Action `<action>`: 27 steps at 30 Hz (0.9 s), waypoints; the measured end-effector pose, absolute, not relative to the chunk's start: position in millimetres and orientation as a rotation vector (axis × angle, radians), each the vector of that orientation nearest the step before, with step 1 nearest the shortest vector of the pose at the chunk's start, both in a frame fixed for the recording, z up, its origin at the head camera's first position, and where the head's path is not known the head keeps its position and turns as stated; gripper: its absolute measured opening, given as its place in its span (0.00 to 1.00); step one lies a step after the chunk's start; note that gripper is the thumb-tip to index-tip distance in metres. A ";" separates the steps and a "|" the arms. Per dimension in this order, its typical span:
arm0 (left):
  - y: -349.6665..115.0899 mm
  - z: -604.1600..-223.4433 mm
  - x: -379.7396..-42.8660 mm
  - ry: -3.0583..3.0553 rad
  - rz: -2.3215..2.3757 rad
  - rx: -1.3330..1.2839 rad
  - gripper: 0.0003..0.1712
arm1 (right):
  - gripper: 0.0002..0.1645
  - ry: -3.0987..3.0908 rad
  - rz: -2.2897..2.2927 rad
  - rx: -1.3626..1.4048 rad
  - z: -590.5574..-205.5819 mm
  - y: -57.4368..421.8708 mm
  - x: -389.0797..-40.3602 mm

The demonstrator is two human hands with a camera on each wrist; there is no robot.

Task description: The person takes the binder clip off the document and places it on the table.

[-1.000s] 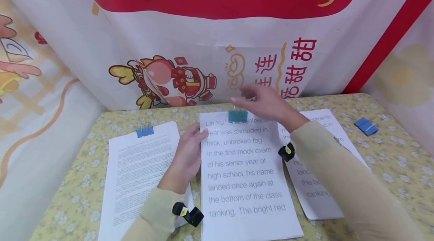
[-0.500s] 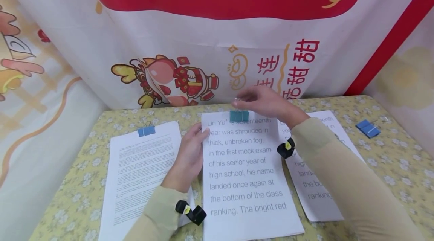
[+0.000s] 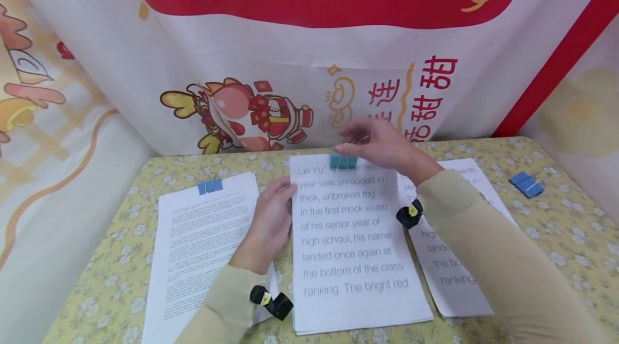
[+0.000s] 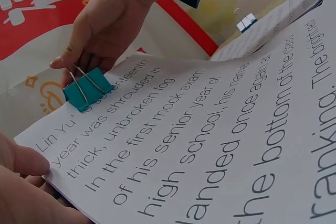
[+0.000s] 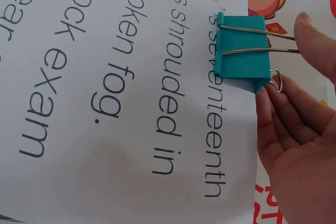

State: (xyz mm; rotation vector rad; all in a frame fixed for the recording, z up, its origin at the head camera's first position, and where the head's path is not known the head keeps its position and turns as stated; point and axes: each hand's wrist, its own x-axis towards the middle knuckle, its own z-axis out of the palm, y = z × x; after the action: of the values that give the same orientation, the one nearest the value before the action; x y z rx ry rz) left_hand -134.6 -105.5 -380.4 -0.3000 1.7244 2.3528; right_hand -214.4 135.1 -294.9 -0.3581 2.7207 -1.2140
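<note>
In the middle of the head view is a stack of printed paper (image 3: pixel 348 242), large print upward. A teal binder clip (image 3: pixel 343 160) sits on its top edge. My left hand (image 3: pixel 271 215) grips the stack's left edge near the top, thumb on the front sheet (image 4: pixel 157 145) and fingers partly hidden beneath. My right hand (image 3: pixel 382 145) is at the clip. In the right wrist view its thumb (image 5: pixel 317 48) meets the front wire handle of the clip (image 5: pixel 243 48), with the other fingers behind by the rear handle.
To the left lies a small-print stack (image 3: pixel 208 247) with a blue binder clip (image 3: pixel 210 186). A large-print stack (image 3: pixel 459 279) lies at right, partly under the right forearm. A loose blue binder clip (image 3: pixel 527 184) rests farther right on the flowered tablecloth (image 3: pixel 556 236). A printed cloth (image 3: pixel 271 43) hangs behind.
The stack has shifted slightly away from me, its bottom edge now higher in the head view. My right thumb and fingers have come onto the clip's handles; my left hand keeps its grip.
</note>
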 end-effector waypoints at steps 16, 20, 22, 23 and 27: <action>-109.9 -382.6 -133.8 1.774 2.325 -0.324 0.20 | 0.30 2.760 -1.446 -0.282 -279.0 142.1 -208.9; -111.6 -383.7 -135.2 1.780 2.320 -0.351 0.20 | 0.33 2.752 -1.496 -0.201 -274.5 156.1 -203.5; -112.3 -384.1 -136.0 1.785 2.318 -0.357 0.21 | 0.33 2.753 -1.506 -0.169 -274.2 164.8 -200.5; -112.6 -384.4 -136.4 1.784 2.319 -0.360 0.21 | 0.33 2.753 -1.506 -0.148 -275.0 169.7 -199.3; -113.6 -386.5 -138.1 1.785 2.317 -0.371 0.21 | 0.36 2.754 -1.483 -0.088 -281.8 191.0 -195.3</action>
State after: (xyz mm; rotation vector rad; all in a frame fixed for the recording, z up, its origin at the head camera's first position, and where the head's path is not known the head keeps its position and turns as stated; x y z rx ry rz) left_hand -138.1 -113.6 -386.5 -0.3709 1.7850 2.3165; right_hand -195.3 191.0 -281.8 -0.0879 2.7539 -1.4829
